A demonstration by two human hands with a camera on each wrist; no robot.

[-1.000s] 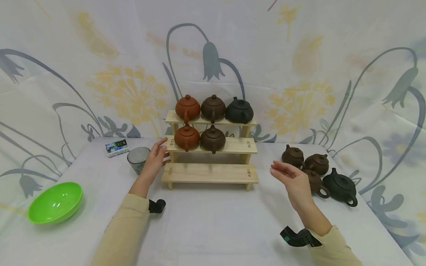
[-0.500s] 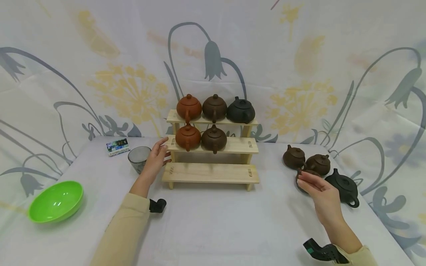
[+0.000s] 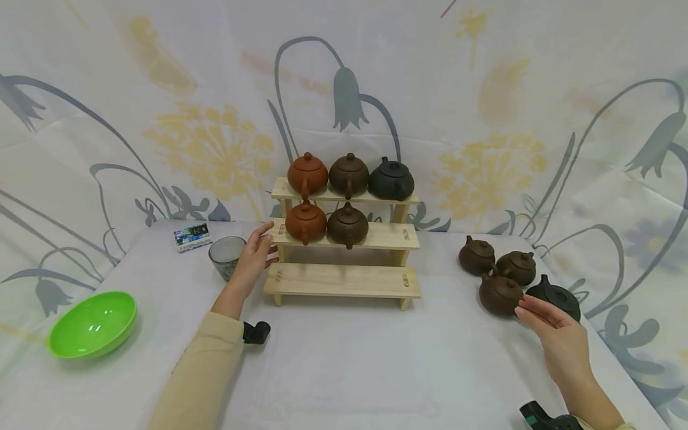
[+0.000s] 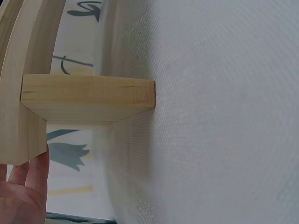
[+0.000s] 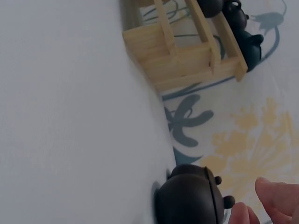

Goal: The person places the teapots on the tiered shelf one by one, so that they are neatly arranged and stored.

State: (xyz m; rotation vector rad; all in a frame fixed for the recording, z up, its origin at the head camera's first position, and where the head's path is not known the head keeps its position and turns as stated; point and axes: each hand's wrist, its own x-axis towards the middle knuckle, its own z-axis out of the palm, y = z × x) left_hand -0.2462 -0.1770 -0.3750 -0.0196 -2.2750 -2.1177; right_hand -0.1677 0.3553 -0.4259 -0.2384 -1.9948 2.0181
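My left hand (image 3: 252, 260) touches the left end of the middle board of a three-step wooden stand (image 3: 344, 279). In the left wrist view, its straight fingers (image 4: 37, 172) rest at the board's end. Far to the right, my right hand (image 3: 564, 346) reaches over a black teapot (image 3: 553, 297), covering part of it. Its fingertips are beside a dark brown teapot (image 3: 500, 294). The right wrist view has thumb and fingers (image 5: 275, 193) apart, close to a dark teapot's lid knob (image 5: 228, 201). Two more brown teapots (image 3: 476, 255) (image 3: 516, 267) stand just behind.
On the stand's top board sit reddish (image 3: 307, 174), brown (image 3: 349, 175) and black teapots (image 3: 391, 179); the middle board bears a reddish (image 3: 306, 221) and a brown one (image 3: 347, 224). A grey glass (image 3: 226, 254), a small patterned box (image 3: 192, 237) and a green bowl (image 3: 92, 325) are at left.
My right hand has moved right and toward me, past the front brown teapot to the black one. My left hand has stayed at the stand.
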